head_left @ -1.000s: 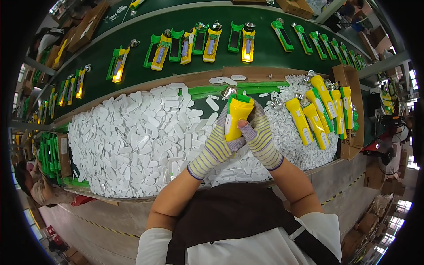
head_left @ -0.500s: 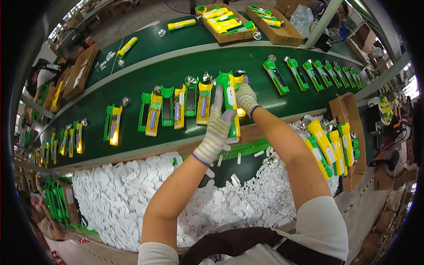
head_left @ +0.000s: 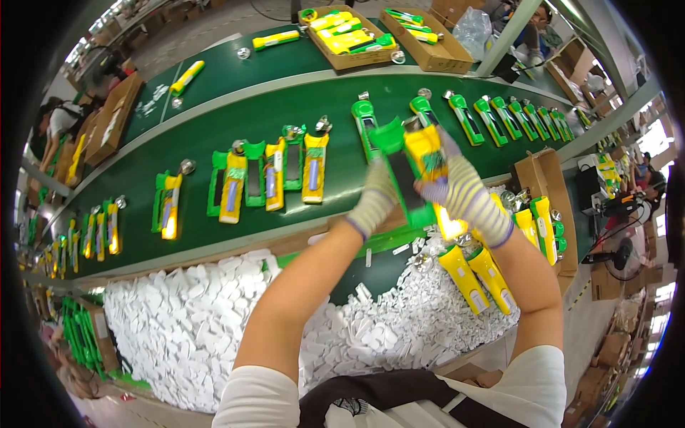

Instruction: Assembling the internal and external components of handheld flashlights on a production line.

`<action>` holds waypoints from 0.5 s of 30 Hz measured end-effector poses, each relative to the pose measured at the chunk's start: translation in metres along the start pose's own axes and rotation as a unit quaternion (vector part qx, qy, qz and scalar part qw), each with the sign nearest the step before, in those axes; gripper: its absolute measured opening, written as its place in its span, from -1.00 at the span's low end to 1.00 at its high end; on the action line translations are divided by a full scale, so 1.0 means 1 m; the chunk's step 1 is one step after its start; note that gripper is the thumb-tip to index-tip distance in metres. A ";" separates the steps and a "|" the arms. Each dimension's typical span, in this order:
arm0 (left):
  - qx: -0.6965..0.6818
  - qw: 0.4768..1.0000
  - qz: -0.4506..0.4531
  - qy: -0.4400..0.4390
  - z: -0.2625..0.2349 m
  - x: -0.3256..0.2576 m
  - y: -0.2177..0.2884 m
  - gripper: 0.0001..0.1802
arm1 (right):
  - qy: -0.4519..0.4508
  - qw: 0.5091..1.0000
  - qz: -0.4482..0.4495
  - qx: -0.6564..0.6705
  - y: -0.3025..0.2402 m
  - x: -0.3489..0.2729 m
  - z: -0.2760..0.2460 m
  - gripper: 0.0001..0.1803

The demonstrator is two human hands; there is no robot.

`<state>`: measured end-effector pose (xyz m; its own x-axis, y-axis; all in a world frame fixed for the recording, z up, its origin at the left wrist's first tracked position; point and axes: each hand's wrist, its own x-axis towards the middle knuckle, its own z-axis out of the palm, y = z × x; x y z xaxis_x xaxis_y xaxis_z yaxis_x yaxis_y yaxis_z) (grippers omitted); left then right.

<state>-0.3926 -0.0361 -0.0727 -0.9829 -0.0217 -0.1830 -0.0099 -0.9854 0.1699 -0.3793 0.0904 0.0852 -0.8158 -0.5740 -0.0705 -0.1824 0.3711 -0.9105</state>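
Observation:
Both my hands wear striped knit gloves and are raised over the near edge of the green conveyor belt (head_left: 285,121). My left hand (head_left: 372,205) grips a green flashlight casing (head_left: 405,184) from its left side. My right hand (head_left: 465,197) holds a yellow flashlight body (head_left: 427,152) pressed against the casing's upper right. The two parts touch and tilt up to the left. Below my right hand lies a row of yellow flashlights (head_left: 474,274).
Green and yellow flashlight sets (head_left: 271,175) lie in rows along the belt. A heap of small white pieces (head_left: 193,328) fills the bench in front of me. Cardboard boxes (head_left: 349,36) of parts stand beyond the belt. Another person (head_left: 57,121) sits at far left.
My hands went from the white heap, holding a yellow flashlight, out to the belt. They now hold a green casing and a yellow body together, nearer me and to the right.

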 end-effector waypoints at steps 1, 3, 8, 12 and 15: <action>-0.055 0.981 -0.119 -0.145 0.027 -0.043 -0.018 -0.45 | -0.004 0.997 -0.071 0.011 0.019 -0.016 -0.003 0.12; 0.032 0.987 -0.073 -0.140 0.025 -0.124 -0.020 -0.38 | -0.062 0.996 -0.059 -0.013 0.001 -0.047 0.026 0.16; -0.087 0.996 0.034 -0.015 0.003 -0.241 -0.018 -0.41 | -0.090 0.987 -0.127 -0.048 -0.024 -0.115 0.071 0.01; -0.085 0.991 0.082 0.062 -0.017 -0.302 -0.013 -0.50 | -0.224 0.910 -0.222 -0.269 -0.041 -0.168 0.138 -0.56; -0.038 0.988 0.127 0.074 -0.041 -0.333 0.008 -0.47 | -0.289 0.920 -0.200 -0.175 -0.029 -0.181 0.176 -0.63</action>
<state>-0.0578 -0.0433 -0.0505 -0.9139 -0.2892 -0.2848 0.2532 -0.9546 0.1569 -0.1294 0.0549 0.0523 -0.2361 -0.9702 -0.0549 -0.6520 0.2000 -0.7314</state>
